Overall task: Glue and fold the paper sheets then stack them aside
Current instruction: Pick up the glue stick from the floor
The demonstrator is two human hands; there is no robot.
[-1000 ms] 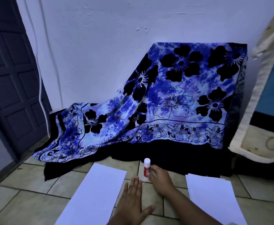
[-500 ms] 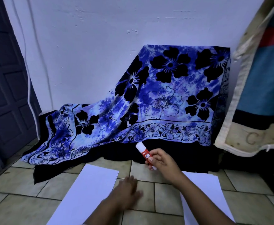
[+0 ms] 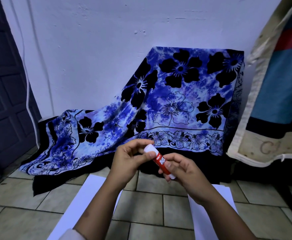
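Note:
A red glue stick (image 3: 160,161) with a white cap is held tilted in the air above the tiled floor. My right hand (image 3: 185,172) grips its red body near the bottom. My left hand (image 3: 130,159) pinches the white cap at the top end. One white paper sheet (image 3: 79,203) lies on the floor at lower left, partly under my left forearm. A stack of white sheets (image 3: 216,220) lies at lower right, partly hidden by my right forearm.
A blue floral cloth (image 3: 167,104) drapes over a box against the white wall behind my hands. A dark door (image 3: 1,94) stands at the left. A padded board (image 3: 276,104) leans at the right. Beige floor tiles (image 3: 145,203) show between the papers.
My right hand lifted the glue stick off the floor and tilted it. My left hand left the floor and came up to take the cap.

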